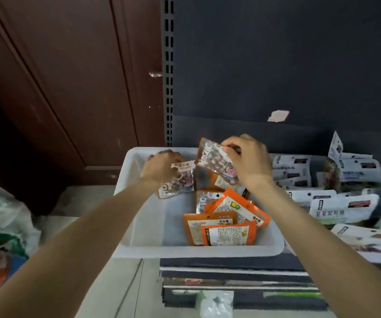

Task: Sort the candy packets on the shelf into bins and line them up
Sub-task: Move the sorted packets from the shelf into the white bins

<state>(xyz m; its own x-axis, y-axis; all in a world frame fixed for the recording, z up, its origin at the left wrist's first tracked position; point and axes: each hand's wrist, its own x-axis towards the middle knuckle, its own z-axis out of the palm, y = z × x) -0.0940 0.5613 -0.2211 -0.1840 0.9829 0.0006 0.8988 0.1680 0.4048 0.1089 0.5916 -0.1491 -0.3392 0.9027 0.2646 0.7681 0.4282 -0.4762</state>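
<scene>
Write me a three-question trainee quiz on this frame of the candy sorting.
1. True or false: the left hand holds nothing.
2. The loose orange packets lie mostly toward which side of the white bin: A left, B right, C spread evenly?
3. What lies on the shelf to the right of the bin?

Key
1. False: it grips a clear candy packet, and the right hand grips another packet.
2. B.
3. A pile of white packets.

The dark metal shelf carries a white plastic bin with loose white candy packets just right of it.
</scene>
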